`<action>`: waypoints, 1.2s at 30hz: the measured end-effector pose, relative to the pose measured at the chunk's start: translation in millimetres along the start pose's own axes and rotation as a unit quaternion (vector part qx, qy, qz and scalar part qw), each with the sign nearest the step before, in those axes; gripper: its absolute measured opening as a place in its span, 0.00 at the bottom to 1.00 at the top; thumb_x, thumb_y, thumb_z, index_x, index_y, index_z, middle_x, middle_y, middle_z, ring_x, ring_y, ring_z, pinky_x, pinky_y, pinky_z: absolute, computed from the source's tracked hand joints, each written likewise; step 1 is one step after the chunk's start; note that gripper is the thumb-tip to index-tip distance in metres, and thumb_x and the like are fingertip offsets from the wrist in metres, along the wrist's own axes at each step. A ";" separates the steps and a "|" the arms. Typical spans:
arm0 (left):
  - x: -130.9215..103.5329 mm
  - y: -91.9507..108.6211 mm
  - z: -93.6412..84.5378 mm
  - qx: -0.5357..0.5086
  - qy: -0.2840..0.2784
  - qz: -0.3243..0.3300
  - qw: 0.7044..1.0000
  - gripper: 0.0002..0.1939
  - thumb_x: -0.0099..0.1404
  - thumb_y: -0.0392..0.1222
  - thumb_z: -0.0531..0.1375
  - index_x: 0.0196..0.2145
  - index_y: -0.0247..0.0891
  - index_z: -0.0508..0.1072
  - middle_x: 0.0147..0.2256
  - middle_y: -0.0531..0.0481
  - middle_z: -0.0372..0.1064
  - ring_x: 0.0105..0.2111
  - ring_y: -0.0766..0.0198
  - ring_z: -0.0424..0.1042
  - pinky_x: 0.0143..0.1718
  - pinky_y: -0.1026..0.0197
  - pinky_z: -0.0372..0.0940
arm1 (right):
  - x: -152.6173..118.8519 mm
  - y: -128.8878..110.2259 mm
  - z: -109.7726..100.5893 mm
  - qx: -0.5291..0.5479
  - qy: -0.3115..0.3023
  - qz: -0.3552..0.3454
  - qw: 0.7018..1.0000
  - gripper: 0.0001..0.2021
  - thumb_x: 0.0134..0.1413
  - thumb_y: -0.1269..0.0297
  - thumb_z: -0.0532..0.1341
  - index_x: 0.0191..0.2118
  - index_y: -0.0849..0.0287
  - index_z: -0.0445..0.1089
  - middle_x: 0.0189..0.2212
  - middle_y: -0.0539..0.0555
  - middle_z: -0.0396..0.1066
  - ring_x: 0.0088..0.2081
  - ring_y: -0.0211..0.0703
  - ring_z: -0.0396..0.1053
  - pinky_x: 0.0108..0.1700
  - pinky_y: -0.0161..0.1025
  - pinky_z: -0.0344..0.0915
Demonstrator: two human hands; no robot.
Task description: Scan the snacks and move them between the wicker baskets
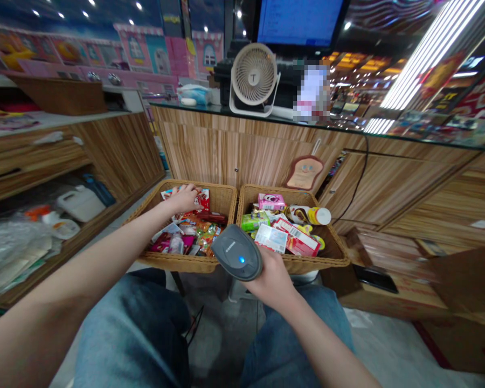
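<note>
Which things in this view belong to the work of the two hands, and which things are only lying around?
In use:
- scanner, in the right hand
- red packet, at the left hand
- left basket
- right basket and its packets, probably

Lying around, it seems:
- fan
- toast-shaped board
- white jug
- flat black device

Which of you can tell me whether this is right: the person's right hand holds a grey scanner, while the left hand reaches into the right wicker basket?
Not quite: the basket is wrong. The head view shows the left hand reaching into the left wicker basket, while the right hand holds a grey scanner.
</note>
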State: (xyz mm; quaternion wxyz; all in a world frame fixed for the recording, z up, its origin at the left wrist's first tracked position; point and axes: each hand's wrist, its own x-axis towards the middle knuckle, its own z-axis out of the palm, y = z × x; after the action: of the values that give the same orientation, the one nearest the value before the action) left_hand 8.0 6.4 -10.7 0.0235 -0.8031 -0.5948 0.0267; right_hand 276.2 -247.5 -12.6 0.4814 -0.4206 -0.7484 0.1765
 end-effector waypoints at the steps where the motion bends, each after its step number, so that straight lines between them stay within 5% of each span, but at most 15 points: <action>1: 1.6 0.5 0.1 0.001 0.000 -0.004 1.000 0.40 0.67 0.59 0.63 0.70 0.39 0.66 0.67 0.30 0.62 0.67 0.35 0.61 0.67 0.36 0.54 | -0.2 0.2 -0.1 0.001 0.001 -0.002 1.000 0.03 0.53 0.67 0.63 0.34 0.54 0.69 0.29 0.54 0.78 0.29 0.48 0.76 0.32 0.37 0.68; 11: -6.7 22.2 -4.4 -0.053 0.029 -0.126 0.990 0.43 0.66 0.77 0.53 0.60 0.39 0.74 0.62 0.27 0.64 0.61 0.25 0.69 0.60 0.26 0.61 | -1.6 -0.7 -4.7 0.003 0.009 0.002 1.000 0.02 0.54 0.67 0.64 0.34 0.55 0.70 0.29 0.54 0.78 0.29 0.49 0.77 0.32 0.38 0.69; 18: -1.1 31.3 -7.6 -0.068 0.033 -0.144 0.987 0.27 0.63 0.59 0.63 0.52 0.38 0.78 0.58 0.29 0.70 0.56 0.32 0.73 0.59 0.30 0.65 | -2.0 -0.1 -5.7 0.003 0.017 0.000 1.000 0.02 0.54 0.67 0.64 0.33 0.55 0.70 0.28 0.54 0.78 0.29 0.47 0.76 0.32 0.37 0.68; 26: -26.1 34.4 -5.4 -0.081 0.082 -0.141 0.983 0.24 0.63 0.60 0.62 0.48 0.40 0.79 0.57 0.33 0.70 0.56 0.32 0.73 0.58 0.30 0.64 | -1.3 0.2 -5.0 0.001 0.013 -0.002 1.000 0.03 0.54 0.66 0.64 0.33 0.54 0.68 0.28 0.53 0.78 0.28 0.46 0.76 0.31 0.36 0.67; 36: -27.3 41.7 -50.8 -0.141 0.158 -0.071 0.975 0.22 0.62 0.60 0.61 0.44 0.41 0.76 0.52 0.39 0.71 0.54 0.39 0.75 0.58 0.39 0.67 | -2.1 1.9 -2.5 -0.006 0.011 0.001 1.000 0.03 0.54 0.66 0.64 0.34 0.54 0.69 0.28 0.53 0.78 0.29 0.47 0.77 0.31 0.36 0.68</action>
State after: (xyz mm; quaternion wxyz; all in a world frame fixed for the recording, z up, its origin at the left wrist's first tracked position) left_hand 43.4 -32.3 37.4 0.0059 -0.7482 -0.6368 -0.1860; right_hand 279.6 -248.4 -13.8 0.4871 -0.4259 -0.7439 0.1674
